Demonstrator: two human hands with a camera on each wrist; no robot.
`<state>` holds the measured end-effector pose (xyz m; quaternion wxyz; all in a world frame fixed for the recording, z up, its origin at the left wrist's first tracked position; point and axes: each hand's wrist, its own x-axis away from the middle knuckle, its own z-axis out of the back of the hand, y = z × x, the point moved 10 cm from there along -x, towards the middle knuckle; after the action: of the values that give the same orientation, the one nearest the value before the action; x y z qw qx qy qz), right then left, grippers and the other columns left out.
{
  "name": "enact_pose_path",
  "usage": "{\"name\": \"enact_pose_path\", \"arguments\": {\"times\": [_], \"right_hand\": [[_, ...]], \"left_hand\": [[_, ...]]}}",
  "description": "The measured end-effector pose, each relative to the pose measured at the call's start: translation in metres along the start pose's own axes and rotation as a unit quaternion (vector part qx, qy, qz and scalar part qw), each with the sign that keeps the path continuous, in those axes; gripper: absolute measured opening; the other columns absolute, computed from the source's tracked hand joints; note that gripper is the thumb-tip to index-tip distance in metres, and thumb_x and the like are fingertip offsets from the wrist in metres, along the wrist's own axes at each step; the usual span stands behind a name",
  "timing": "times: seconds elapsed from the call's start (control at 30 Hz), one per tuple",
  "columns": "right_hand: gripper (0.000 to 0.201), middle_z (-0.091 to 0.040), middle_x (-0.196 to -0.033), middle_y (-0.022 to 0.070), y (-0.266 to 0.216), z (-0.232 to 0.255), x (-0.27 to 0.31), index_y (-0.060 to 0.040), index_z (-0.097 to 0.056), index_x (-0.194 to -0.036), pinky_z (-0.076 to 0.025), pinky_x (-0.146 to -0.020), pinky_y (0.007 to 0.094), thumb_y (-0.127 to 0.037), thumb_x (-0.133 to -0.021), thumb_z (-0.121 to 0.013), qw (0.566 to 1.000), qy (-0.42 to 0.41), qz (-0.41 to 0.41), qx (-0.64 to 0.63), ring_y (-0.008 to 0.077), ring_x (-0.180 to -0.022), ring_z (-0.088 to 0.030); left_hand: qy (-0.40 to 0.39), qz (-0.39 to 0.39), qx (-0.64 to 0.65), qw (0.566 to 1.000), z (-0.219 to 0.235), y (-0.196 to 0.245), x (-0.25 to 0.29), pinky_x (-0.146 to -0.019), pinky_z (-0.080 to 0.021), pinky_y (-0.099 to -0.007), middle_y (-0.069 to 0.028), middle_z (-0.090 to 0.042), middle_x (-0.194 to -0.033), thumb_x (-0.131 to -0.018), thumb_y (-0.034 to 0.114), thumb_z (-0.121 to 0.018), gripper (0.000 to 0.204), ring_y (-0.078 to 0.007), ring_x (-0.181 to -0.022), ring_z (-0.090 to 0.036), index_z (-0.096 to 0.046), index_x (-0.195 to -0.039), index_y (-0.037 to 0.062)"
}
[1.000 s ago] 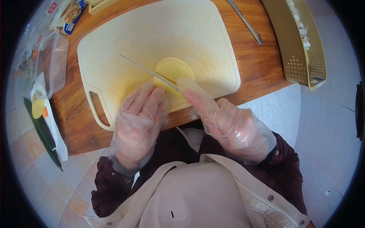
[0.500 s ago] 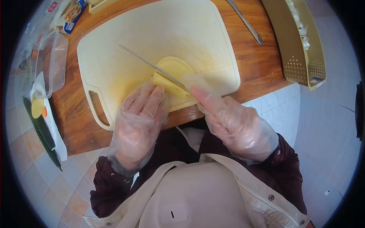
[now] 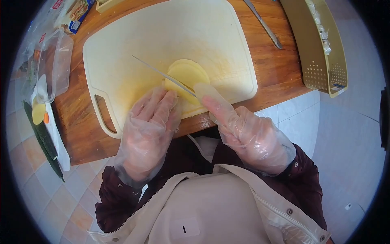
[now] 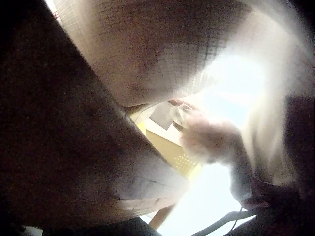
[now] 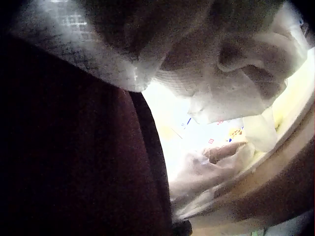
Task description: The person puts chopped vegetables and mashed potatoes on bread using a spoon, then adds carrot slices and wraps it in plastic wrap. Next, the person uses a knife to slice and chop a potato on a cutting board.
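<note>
In the head view both hands wear clear plastic gloves. My right hand (image 3: 252, 130) grips a knife, its index finger stretched along the top; the handle is hidden in the hand. The thin blade (image 3: 152, 70) slants across a round yellow piece of food, which looks like stacked potato slices (image 3: 189, 69), on the white cutting board (image 3: 162, 32). My left hand (image 3: 148, 126) holds the near-left part of the yellow food, fingers bent and fingertips at its edge beside the blade. In the right wrist view, glove and sleeve cover most of the work.
Left of the board stand a clear plastic box (image 3: 61, 61) and a white paper (image 3: 61, 150) with a yellow slice (image 3: 39, 114) and an orange piece (image 3: 46, 118). Cucumbers (image 3: 42, 138) lie beside it. A second metal utensil (image 3: 266, 28) and a perforated gold basket (image 3: 321, 61) are on the right.
The right hand and knife slid back toward the person, then forward and left again. The cut strip, tipped from the blade half a second ago, now sits close against it. The left hand barely moved.
</note>
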<state>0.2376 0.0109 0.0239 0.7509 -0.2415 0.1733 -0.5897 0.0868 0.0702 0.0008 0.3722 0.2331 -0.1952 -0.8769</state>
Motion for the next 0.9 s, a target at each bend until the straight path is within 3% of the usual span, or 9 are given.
{"name": "enact_pose_path", "arguments": {"times": [0.2, 0.4, 0.5, 0.6, 0.7, 0.9], "right_hand": [[0.079, -0.062, -0.083, 0.0074, -0.003, 0.006, -0.001, -0.0078, -0.052, -0.156, -0.058, -0.056, 0.0293, 0.015, -0.082, -0.07, 1.0, -0.002, 0.013, -0.001, 0.0188, -0.06, -0.062], [0.079, -0.054, -0.071, 0.003, -0.018, 0.008, -0.003, -0.0055, -0.054, -0.155, -0.053, -0.051, 0.0264, 0.015, -0.08, -0.071, 0.981, 0.019, 0.062, 0.18, 0.0142, -0.055, -0.056], [0.076, -0.049, -0.068, 0.0013, -0.009, 0.009, 0.001, -0.0048, -0.055, -0.154, -0.048, -0.046, 0.0255, 0.01, -0.082, -0.072, 0.998, 0.017, 0.053, 0.022, 0.0119, -0.052, -0.049], [0.072, -0.047, -0.067, 0.0015, -0.012, 0.008, 0.0, -0.0058, -0.054, -0.156, -0.044, -0.044, 0.0255, 0.004, -0.087, -0.072, 0.995, -0.005, 0.038, 0.094, 0.0123, -0.049, -0.043], [0.069, -0.048, -0.066, 0.002, -0.019, 0.008, -0.001, -0.0067, -0.052, -0.157, -0.042, -0.043, 0.0265, -0.001, -0.091, -0.071, 0.975, 0.008, 0.081, 0.207, 0.013, -0.048, -0.04], [0.071, -0.048, -0.066, 0.0032, -0.013, 0.007, -0.003, -0.0064, -0.051, -0.158, -0.044, -0.044, 0.0282, 0.0, -0.09, -0.072, 0.984, -0.014, 0.073, 0.16, 0.0154, -0.048, -0.043]], "left_hand": [[-0.012, 0.01, -0.003, 1.0, 0.0, 0.0, -0.002, -0.096, -0.055, -0.0477, -0.0212, -0.07, -0.125, -0.079, -0.003, -0.076, 0.046, -0.0429, -0.112, -0.068, -0.066, -0.124, -0.0035], [-0.011, -0.004, -0.009, 1.0, 0.001, 0.003, -0.006, -0.093, -0.057, -0.0466, -0.0215, -0.07, -0.121, -0.078, -0.003, -0.079, 0.044, -0.0414, -0.109, -0.069, -0.068, -0.121, -0.004], [-0.007, -0.012, -0.015, 1.0, 0.002, 0.004, -0.006, -0.091, -0.058, -0.0459, -0.022, -0.071, -0.117, -0.077, -0.002, -0.082, 0.042, -0.0406, -0.106, -0.07, -0.069, -0.118, -0.0046], [-0.007, -0.011, -0.006, 1.0, 0.001, 0.002, -0.003, -0.093, -0.057, -0.0469, -0.0218, -0.07, -0.121, -0.079, -0.002, -0.079, 0.044, -0.0417, -0.109, -0.069, -0.067, -0.122, -0.0042], [-0.011, -0.002, 0.007, 1.0, 0.0, 0.001, -0.003, -0.095, -0.055, -0.0482, -0.0219, -0.069, -0.125, -0.081, -0.002, -0.076, 0.045, -0.0432, -0.112, -0.068, -0.066, -0.125, -0.0034], [-0.01, 0.001, 0.006, 1.0, 0.0, 0.001, -0.003, -0.096, -0.055, -0.0485, -0.0227, -0.07, -0.124, -0.081, -0.002, -0.077, 0.045, -0.0441, -0.112, -0.068, -0.066, -0.125, -0.0032]]}}
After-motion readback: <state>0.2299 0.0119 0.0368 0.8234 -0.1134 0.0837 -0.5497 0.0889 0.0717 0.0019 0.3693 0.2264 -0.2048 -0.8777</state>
